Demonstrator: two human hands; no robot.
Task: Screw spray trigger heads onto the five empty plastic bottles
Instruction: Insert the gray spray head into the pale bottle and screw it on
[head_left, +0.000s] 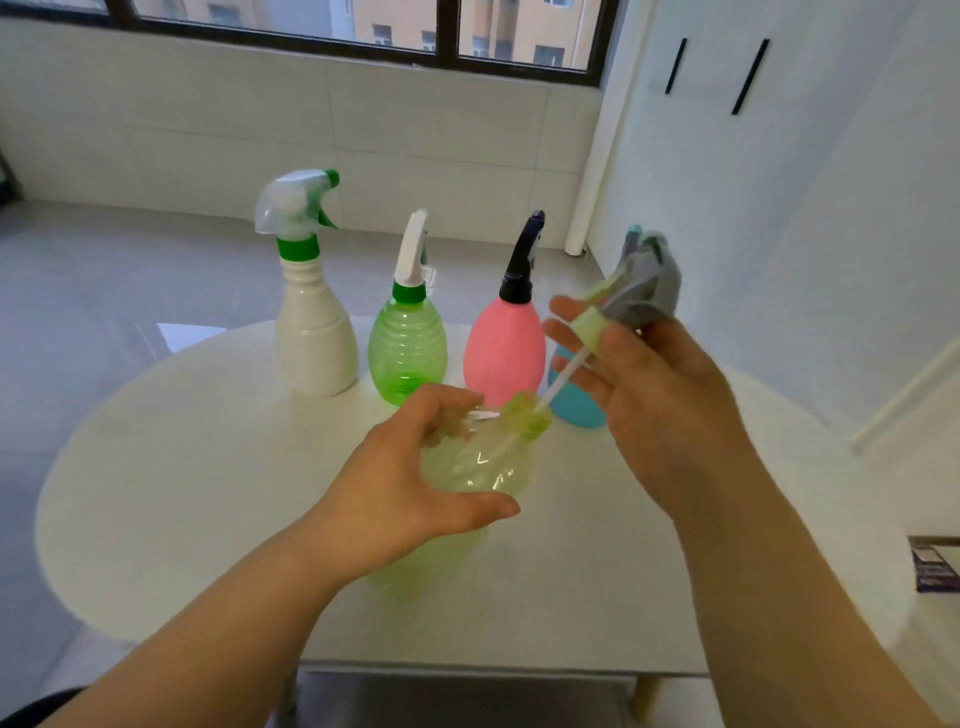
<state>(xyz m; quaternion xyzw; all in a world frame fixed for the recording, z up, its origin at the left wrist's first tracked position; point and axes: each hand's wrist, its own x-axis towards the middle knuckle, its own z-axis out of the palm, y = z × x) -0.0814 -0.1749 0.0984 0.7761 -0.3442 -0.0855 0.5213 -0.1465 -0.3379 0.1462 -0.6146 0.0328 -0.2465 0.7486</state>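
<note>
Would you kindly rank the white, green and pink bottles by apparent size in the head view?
Largest: white bottle, clearly tallest.
Then green bottle and pink bottle: they look about alike, so I would not rank them.

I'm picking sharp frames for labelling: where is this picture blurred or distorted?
Head view: the trigger head in the right hand and the yellow-green bottle in the left hand are motion-blurred; the white bottle looks sharper; the wide lens bows the window frame.
</note>
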